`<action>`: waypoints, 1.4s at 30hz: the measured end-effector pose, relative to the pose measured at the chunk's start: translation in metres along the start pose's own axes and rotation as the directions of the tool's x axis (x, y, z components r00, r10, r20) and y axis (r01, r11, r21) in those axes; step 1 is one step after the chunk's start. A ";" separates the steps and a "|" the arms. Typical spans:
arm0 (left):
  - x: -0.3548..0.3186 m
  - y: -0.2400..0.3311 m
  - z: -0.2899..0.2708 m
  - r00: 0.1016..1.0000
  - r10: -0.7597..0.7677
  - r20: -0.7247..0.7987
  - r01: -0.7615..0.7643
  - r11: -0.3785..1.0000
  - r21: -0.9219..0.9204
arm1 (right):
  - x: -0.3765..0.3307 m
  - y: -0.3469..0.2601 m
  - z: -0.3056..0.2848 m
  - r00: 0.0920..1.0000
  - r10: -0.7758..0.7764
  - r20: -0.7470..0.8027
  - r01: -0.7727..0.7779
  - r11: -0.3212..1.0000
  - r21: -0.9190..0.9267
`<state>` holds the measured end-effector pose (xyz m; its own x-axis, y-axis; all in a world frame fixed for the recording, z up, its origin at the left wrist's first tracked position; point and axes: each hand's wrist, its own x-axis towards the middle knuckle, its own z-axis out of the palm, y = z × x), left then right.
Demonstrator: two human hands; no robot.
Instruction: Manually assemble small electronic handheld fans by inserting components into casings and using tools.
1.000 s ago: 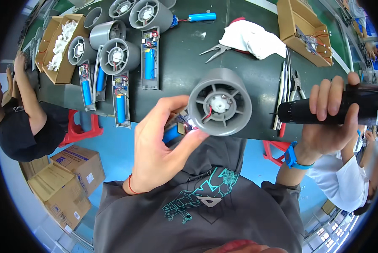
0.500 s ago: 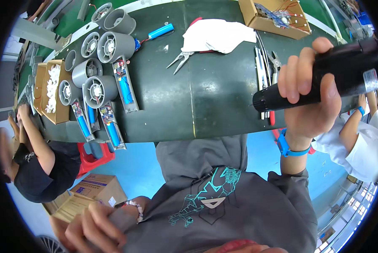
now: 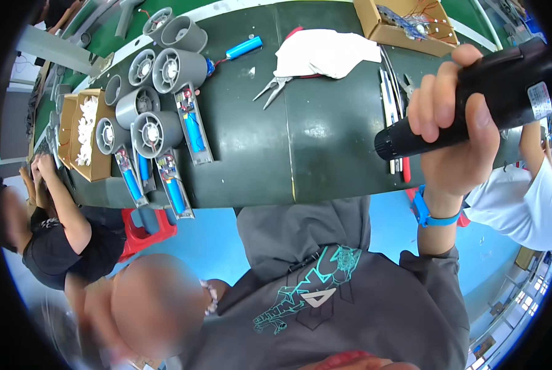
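Observation:
My right hand (image 3: 451, 117) is wrapped round a black cylindrical hand tool (image 3: 504, 92), raised above the table's right side. The tool narrows to a ridged collar pointing left; its wide end has a white label. My left hand (image 3: 152, 302) is low at the left, in front of my body and off the table. Blur hides its fingers, and whether it holds anything cannot be made out. Grey fan housings (image 3: 180, 69) stand at the table's left, several with boards and blue battery cells (image 3: 194, 131) in open handles. Needle-nose pliers (image 3: 273, 92) stick out from under a white cloth (image 3: 325, 54).
Slim tools (image 3: 390, 117) lie beneath my right hand. A cardboard box (image 3: 405, 37) of wired parts is at the far right, another with white pieces (image 3: 86, 132) at the left. One person (image 3: 66, 222) works at the left, another (image 3: 516, 203) at the right. A red stool (image 3: 143, 237) stands below.
My left hand has gone from sharp, curled fingers to a blur after moving. My right hand still grips the black tool, nearly in place. The whole view has shifted slightly.

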<state>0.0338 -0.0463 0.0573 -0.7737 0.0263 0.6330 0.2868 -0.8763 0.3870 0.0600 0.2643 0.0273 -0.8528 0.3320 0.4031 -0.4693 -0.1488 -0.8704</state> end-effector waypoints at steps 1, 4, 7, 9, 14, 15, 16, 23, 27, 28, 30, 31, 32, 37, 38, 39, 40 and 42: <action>-0.001 0.002 -0.003 1.000 -0.004 0.004 0.004 1.000 0.009 | 0.001 0.000 0.003 1.000 0.000 -0.012 0.000 1.000 -0.010; -0.006 0.008 -0.011 0.966 -0.241 -0.091 0.249 0.963 0.101 | 0.004 0.001 0.003 0.999 -0.005 -0.052 0.006 1.000 0.006; -0.003 0.007 -0.019 0.877 -0.442 -0.189 0.472 0.868 0.158 | 0.001 0.003 -0.002 1.000 0.010 -0.023 -0.011 1.000 -0.023; 0.009 -0.004 0.016 0.925 0.351 0.145 -0.358 0.934 0.019 | 0.002 0.004 0.002 1.000 0.000 -0.003 0.000 0.999 -0.036; 0.003 -0.004 0.021 0.793 -0.521 -0.315 0.580 0.804 0.130 | 0.004 0.004 0.004 0.998 0.038 -0.041 -0.040 0.998 -0.043; 0.003 -0.003 0.008 0.836 -0.528 -0.147 0.532 0.847 -0.013 | 0.008 0.004 0.006 0.994 0.063 -0.093 -0.067 0.997 -0.048; 0.001 -0.004 0.005 0.838 -0.527 -0.142 0.532 0.847 -0.007 | 0.008 0.010 0.003 0.998 0.043 -0.043 -0.044 0.999 -0.031; -0.016 -0.030 0.006 0.892 -0.389 -0.230 0.397 0.918 -0.012 | 0.029 0.022 0.003 0.951 0.183 -0.248 -0.255 0.919 -0.302; -0.024 -0.053 0.011 0.811 -0.531 -0.247 0.559 0.828 0.056 | 0.001 0.019 0.007 0.965 -0.212 -0.155 -0.024 0.517 -0.856; -0.027 -0.060 0.009 0.788 -0.558 -0.260 0.593 0.802 0.075 | -0.011 0.010 0.016 0.984 -0.158 -0.083 0.009 0.511 -0.859; -0.029 -0.077 0.017 0.721 -0.637 -0.274 0.679 0.729 0.093 | -0.035 -0.004 0.027 0.959 0.129 0.252 0.065 0.766 -0.639; -0.038 -0.093 0.032 0.755 -0.585 -0.296 0.646 0.741 0.185 | -0.044 -0.006 0.041 0.923 0.221 0.314 -0.021 0.846 -0.533; -0.044 -0.107 0.045 0.787 -0.531 -0.314 0.611 0.741 0.278 | -0.062 -0.006 0.063 0.901 0.424 0.088 -0.409 0.900 -0.148; -0.037 -0.115 0.044 0.681 -0.715 0.159 0.520 0.624 0.583 | -0.064 0.000 0.053 0.955 0.196 -0.223 -0.231 0.962 -0.143; -0.033 -0.113 0.043 0.663 -0.712 0.232 0.463 0.633 0.620 | -0.066 -0.007 0.041 0.956 0.124 -0.266 -0.203 0.933 -0.296; -0.033 -0.117 0.048 0.788 -0.582 0.200 0.298 0.645 0.704 | -0.072 -0.014 0.034 0.924 -0.016 -0.381 -0.058 0.982 -0.181; -0.034 -0.115 0.042 0.806 -0.566 0.174 0.301 0.644 0.703 | -0.085 -0.030 0.006 0.947 -0.169 -0.274 0.077 0.945 -0.317; -0.042 -0.123 0.024 0.690 -0.718 0.091 0.471 0.541 0.697 | -0.088 -0.043 -0.001 0.946 -0.244 -0.212 0.169 0.933 -0.319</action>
<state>0.0443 0.0716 -0.0009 -0.6885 0.6910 0.2200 0.1848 -0.1262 0.9746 0.1557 0.2425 0.0287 -0.6441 0.5481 0.5336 -0.5085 0.2145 -0.8339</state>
